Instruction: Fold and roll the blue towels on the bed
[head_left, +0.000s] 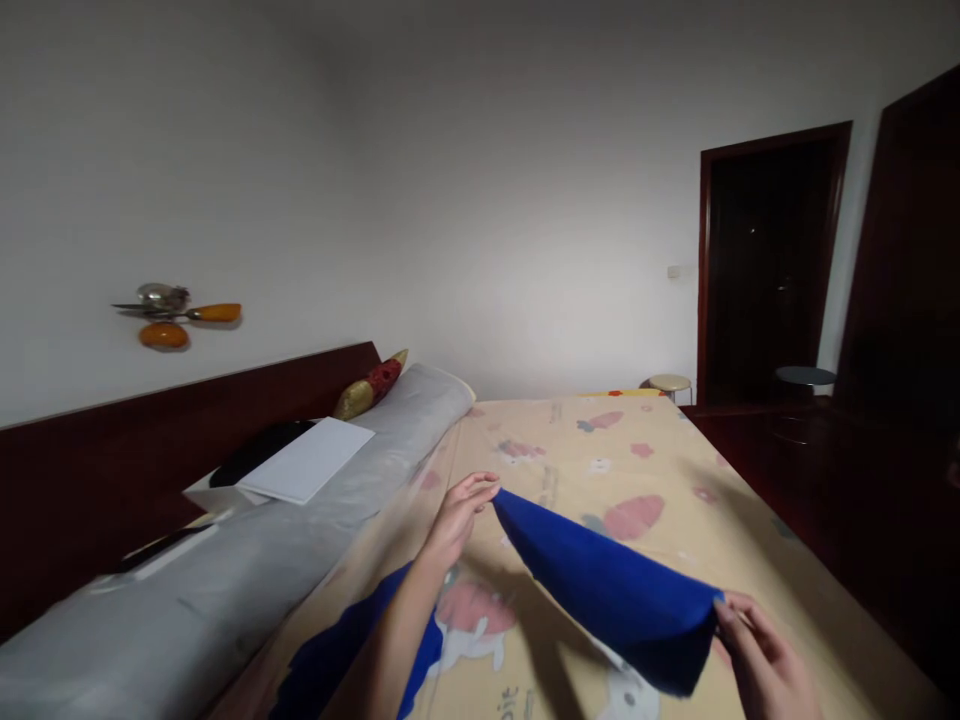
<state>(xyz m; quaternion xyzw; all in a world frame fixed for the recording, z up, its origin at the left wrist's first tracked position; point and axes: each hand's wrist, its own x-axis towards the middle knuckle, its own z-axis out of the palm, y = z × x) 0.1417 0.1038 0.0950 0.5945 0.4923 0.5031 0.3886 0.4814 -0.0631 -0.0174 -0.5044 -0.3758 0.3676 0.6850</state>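
A blue cloth is stretched above a bed, its far edge lifted and its near part trailing down under my left arm. My left hand pinches the cloth's far left corner, fingers closed on the fabric. At the lower right, my right hand grips the cloth's other corner between thumb and fingers. Under the cloth lies a beige bed sheet printed with pink carrots and white rabbits.
A long grey plastic-wrapped roll lies along the bed's left side, with a white sheet and a gold-red cushion near the dark headboard. A round stool and a dark doorway stand beyond the bed; dark furniture flanks the right.
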